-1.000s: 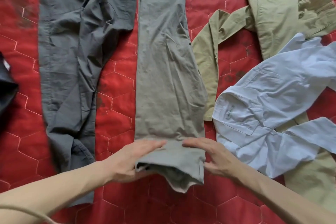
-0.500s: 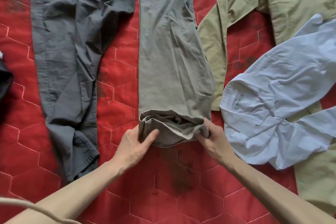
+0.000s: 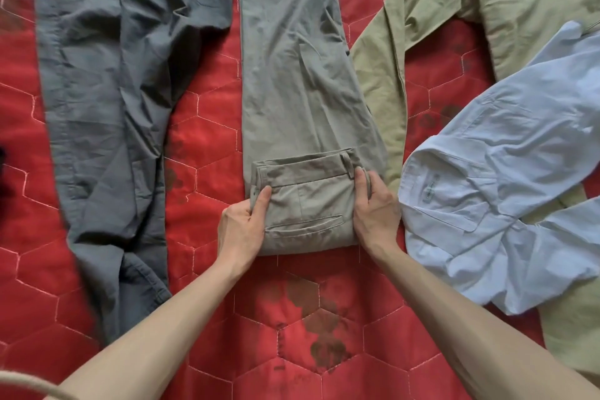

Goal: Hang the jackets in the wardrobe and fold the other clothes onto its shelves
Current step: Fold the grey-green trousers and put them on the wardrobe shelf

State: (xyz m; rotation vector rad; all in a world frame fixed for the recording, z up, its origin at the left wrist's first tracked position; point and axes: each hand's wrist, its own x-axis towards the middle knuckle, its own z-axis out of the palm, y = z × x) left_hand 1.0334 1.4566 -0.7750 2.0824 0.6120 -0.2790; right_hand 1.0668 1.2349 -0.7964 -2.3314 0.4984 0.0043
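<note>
Head view, what are the hands doing?

— Both grip the khaki trousers (image 3: 292, 75), which lie lengthwise down the middle of the red quilt (image 3: 201, 146). The waist end is turned over onto the legs, making a folded block at about 6 o'clock of the garment, back pocket and belt loop facing up. The left hand (image 3: 242, 227) holds the block's 9 o'clock edge, thumb on top and fingers curled under. The right hand (image 3: 375, 208) clasps the 3 o'clock edge, thumb on top of the cloth and fingers wrapped round the side.

— And the rest of the trousers?

— The legs run straight toward 12 o'clock and out of the picture.

— What lies around them?

— At 9 o'clock, apart from the khaki pair, the grey trousers (image 3: 107, 107) are spread out, rumpled, with red quilt showing between the two. At 3 o'clock the pale blue shirt (image 3: 506, 178) lies collar toward the right hand, its edge touching that wrist. It lies partly on top of an olive jacket (image 3: 519, 3), whose sleeve slants down beside the khaki legs. A dark thing at the far 9 o'clock edge is too cut off to name.
</note>
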